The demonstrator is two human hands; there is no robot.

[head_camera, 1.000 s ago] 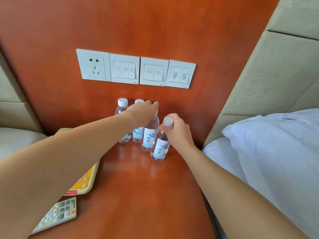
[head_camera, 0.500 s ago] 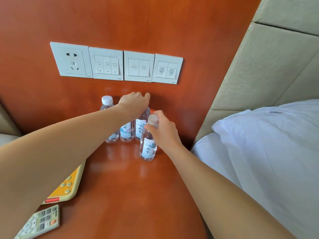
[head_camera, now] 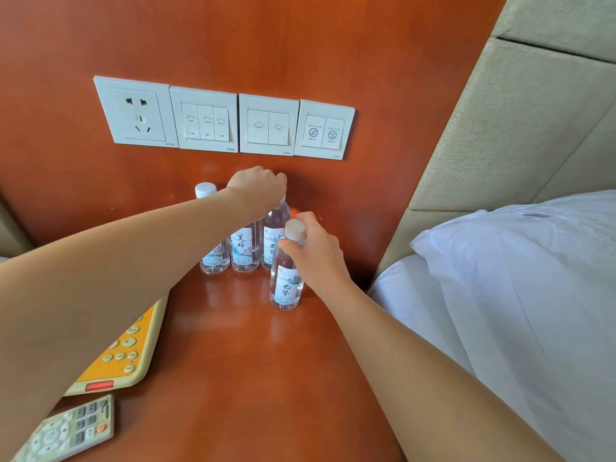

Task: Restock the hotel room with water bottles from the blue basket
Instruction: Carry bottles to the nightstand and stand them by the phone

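Two grips at the wooden surface (head_camera: 250, 378).
The right hand (head_camera: 316, 253) gripped the front bottle (head_camera: 286, 285) at its neck; the left hand (head_camera: 258, 190) seemingly clasped a rear bottle (head_camera: 275, 235) by its cap.

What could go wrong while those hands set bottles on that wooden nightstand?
The front bottle in the right hand stands close to the back row and could knock it over. The left hand grips the back-right bottle only by its top, so it may tip.

Right hand (head_camera: 316, 253) grips front bottle (head_camera: 286, 288) — upright.
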